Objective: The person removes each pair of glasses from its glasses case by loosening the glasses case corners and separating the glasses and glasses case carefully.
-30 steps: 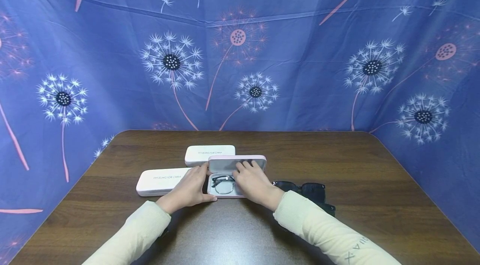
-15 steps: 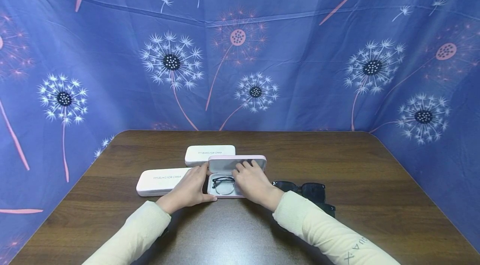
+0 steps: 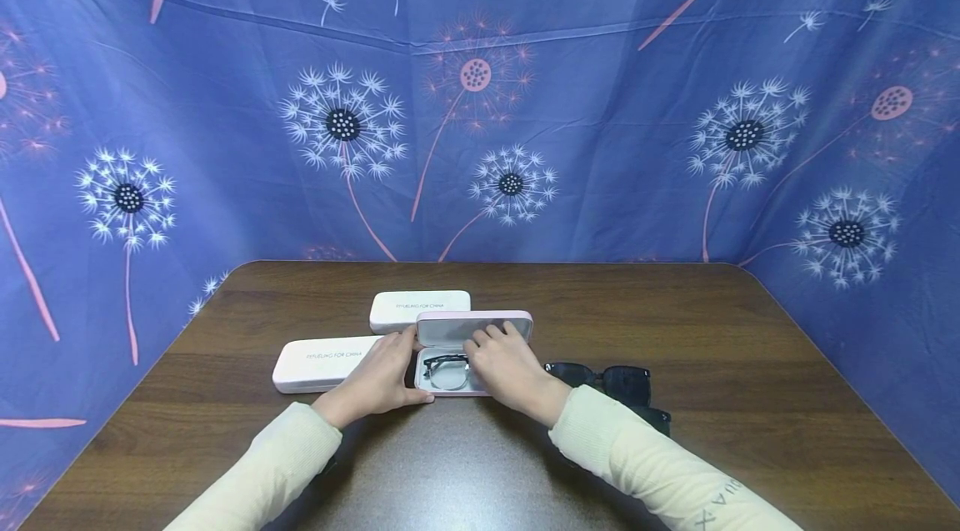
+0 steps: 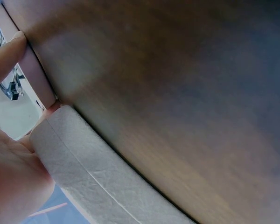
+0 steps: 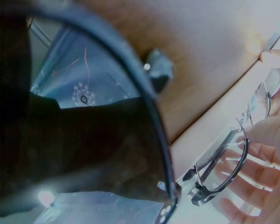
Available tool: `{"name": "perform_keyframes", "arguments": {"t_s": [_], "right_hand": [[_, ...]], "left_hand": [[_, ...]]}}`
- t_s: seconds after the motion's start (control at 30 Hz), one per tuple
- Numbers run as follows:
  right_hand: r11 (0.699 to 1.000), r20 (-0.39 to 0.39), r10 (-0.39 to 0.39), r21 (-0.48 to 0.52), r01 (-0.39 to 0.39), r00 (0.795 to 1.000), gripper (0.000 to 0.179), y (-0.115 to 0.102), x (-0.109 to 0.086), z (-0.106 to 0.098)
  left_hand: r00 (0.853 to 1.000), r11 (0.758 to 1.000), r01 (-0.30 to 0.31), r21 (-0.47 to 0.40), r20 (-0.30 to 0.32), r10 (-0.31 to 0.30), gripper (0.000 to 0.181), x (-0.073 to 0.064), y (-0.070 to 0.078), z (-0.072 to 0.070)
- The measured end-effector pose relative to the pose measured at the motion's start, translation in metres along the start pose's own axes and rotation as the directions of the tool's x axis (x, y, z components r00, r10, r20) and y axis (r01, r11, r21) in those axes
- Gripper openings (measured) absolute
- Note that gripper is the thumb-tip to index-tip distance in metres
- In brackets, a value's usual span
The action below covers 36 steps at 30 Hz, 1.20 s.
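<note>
An open glasses case [image 3: 450, 334] with a pale pink edge and grey lining lies mid-table, its lid raised at the back. Inside it are dark-framed clear eyeglasses [image 3: 447, 358], folded. My left hand [image 3: 378, 377] holds the case's left end, its thumb [image 4: 10, 57] on the front wall and its fingers behind. Over the case's right half, my right hand [image 3: 510, 368] pinches the eyeglasses; the right wrist view has the thumb [image 5: 266, 133] at the bridge and the fingers beyond the frame. In the head view this hand hides the right lens.
Two shut white glasses cases stand close by, one [image 3: 322, 364] left of the left hand and one [image 3: 408, 308] behind the open case. Dark sunglasses [image 3: 628, 385] lie by the right wrist, with another dark pair [image 3: 657, 418] partly under the sleeve. A blue patterned cloth [image 3: 600, 181] hangs behind the table.
The eyeglasses have shifted and tilted slightly inside the case. Both hands have stayed almost where they were, and the right sleeve has moved a little.
</note>
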State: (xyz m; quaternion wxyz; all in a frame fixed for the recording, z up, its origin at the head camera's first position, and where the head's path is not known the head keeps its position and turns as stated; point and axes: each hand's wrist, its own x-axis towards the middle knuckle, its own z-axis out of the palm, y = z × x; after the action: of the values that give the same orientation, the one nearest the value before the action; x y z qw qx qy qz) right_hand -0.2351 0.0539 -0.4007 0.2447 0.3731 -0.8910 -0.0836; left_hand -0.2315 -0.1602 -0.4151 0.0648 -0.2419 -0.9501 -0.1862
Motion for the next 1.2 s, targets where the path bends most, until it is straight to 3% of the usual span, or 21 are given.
{"name": "perform_keyframes", "arguments": {"t_s": [0.53, 0.97, 1.2], "right_hand": [[1.0, -0.04, 0.009, -0.028, -0.01, 0.999, 0.01, 0.007, -0.004, -0.017], [0.999, -0.135, 0.036, -0.021, -0.039, 0.99, 0.011, 0.027, -0.014, -0.025], [0.998, -0.132, 0.061, -0.007, -0.062, 0.989, 0.013, 0.039, -0.022, -0.03]], "left_hand": [[1.0, 1.0, 0.008, 0.015, 0.006, -0.008, 0.09, 0.0, 0.0, 0.0], [1.0, 1.0, 0.023, 0.008, 0.012, -0.023, 0.094, 0.0, 0.001, 0.0], [1.0, 1.0, 0.021, 0.001, 0.005, -0.021, 0.094, 0.001, 0.002, 0.0]]}}
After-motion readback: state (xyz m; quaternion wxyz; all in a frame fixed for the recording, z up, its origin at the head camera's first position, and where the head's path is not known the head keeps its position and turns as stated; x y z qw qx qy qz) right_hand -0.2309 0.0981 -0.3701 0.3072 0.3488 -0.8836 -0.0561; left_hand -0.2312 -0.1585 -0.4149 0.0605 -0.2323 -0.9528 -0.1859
